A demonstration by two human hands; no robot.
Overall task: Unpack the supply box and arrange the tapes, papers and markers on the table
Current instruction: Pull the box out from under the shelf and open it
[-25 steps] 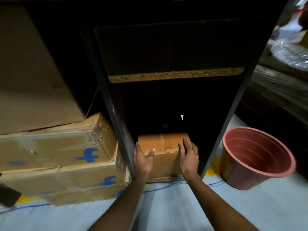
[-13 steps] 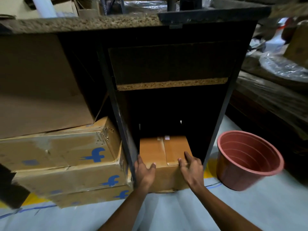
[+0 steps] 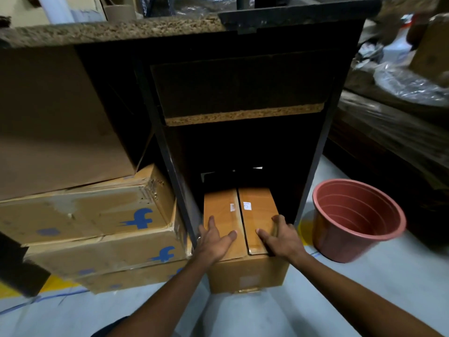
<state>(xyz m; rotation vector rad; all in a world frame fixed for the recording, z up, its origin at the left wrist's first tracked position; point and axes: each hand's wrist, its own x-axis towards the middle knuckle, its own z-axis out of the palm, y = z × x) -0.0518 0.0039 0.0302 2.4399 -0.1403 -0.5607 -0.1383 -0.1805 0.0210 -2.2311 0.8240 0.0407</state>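
Dark cabinet [image 3: 243, 88] fills the centre and 12 o'clock of the view; its chipboard top edge [image 3: 109, 30] is bare and rough, and a chipboard shelf edge [image 3: 243, 115] crosses the open bay midway up.

At 9 o'clock, a large plain carton [image 3: 56, 117] sits on a stack of flattened cartons [image 3: 92, 229] printed with blue "f" marks, the stack just beside the cabinet's left wall.

At 3 o'clock, plastic-wrapped goods [image 3: 401, 83], blurred. At 4 o'clock, a terracotta-coloured plastic pot [image 3: 357, 220] stands upright on the pale floor [image 3: 364, 300], near the cabinet's right wall but apart from it.

Supply box [image 3: 243, 242]: brown cardboard, at 6 o'clock on the floor, rear part inside the cabinet's bottom bay, front face out past the cabinet edge. Top flaps closed, seam running front to back; two small white labels beside the seam.

Left hand [image 3: 213, 242]: palm on the left flap, fingers over the left edge, thumb across the top — gripping the box. Right hand [image 3: 281, 239]: on the right flap, fingers curled over the right edge, thumb on top — gripping the box.
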